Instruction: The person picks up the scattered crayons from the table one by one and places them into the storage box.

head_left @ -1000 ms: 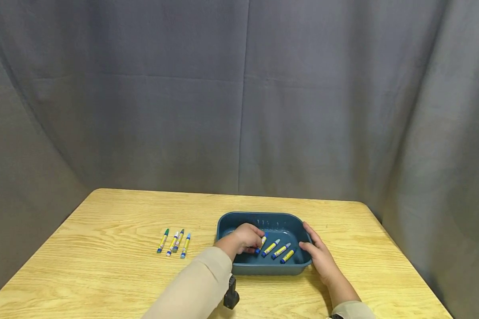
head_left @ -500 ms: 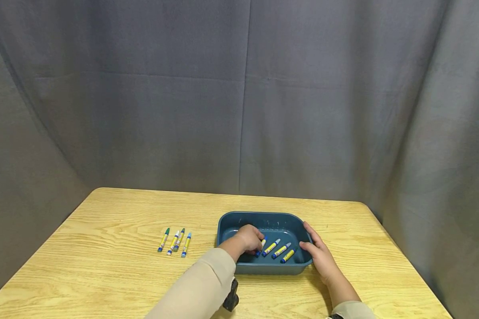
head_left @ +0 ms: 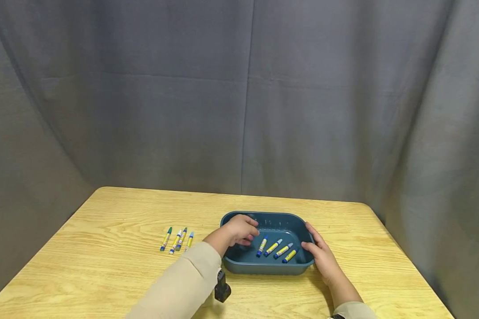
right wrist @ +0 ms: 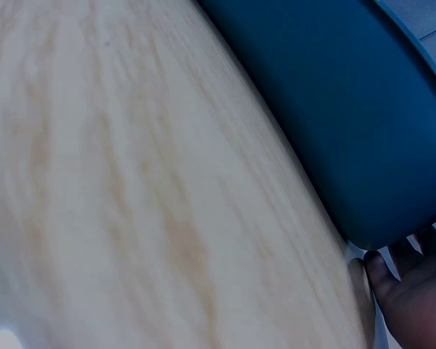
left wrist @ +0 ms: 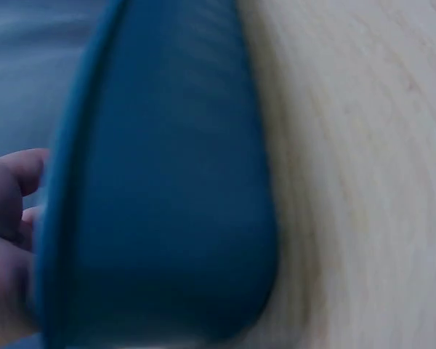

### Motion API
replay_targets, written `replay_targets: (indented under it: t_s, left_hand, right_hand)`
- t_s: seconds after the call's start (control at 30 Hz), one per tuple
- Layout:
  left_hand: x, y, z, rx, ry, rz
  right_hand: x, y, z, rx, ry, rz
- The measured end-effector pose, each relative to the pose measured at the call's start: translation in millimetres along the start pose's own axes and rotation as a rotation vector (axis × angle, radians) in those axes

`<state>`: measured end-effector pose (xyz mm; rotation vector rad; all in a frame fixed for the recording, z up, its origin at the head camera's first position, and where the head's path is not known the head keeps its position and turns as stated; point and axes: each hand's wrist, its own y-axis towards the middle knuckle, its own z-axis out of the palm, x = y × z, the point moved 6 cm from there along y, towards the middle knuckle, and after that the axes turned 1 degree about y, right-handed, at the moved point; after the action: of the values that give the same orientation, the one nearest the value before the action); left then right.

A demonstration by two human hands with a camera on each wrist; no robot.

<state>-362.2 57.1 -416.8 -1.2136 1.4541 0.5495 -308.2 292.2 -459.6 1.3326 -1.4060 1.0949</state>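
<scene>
A dark teal rectangular tray sits on the table, several yellow-wrapped crayons lying slanted side by side on its floor. My left hand hovers over the tray's left part with loose, parted fingers and nothing in them. Just right of its fingertips lies the leftmost crayon. At the tray's right end my right hand grips the rim, thumb over the inside and fingers along the outer wall. In the left wrist view the tray's wall hides part of the left hand. The right wrist view shows right fingers against the outer wall.
Left of the tray, more crayons lie on the wooden table in a loose row; the sleeve overlaps the end of the rightmost. A grey curtain hangs behind and beside the table.
My left hand has let go of the leftmost crayon in the tray and lifted up and to the left. My right hand keeps its grip on the rim.
</scene>
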Motion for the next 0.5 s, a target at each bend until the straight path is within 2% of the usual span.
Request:
replay_targets:
  t_s: [0.1,0.3,0.5]
  left_hand:
    - [-4.2,-2.2,-13.0,-0.011,-0.037,0.038]
    - [-11.1,-8.6,-42.2,-0.081,-0.084,0.115]
    - [-7.1,-16.7,-73.5,-0.146,-0.104,0.138]
  right_hand:
    - [1.0,0.0,-0.9,-0.002,-0.006,0.002]
    - [2.4,-0.2,-2.3,0.0,0.01,-0.007]
    - [2.0,-0.6,-2.3,-0.001,0.011,-0.005]
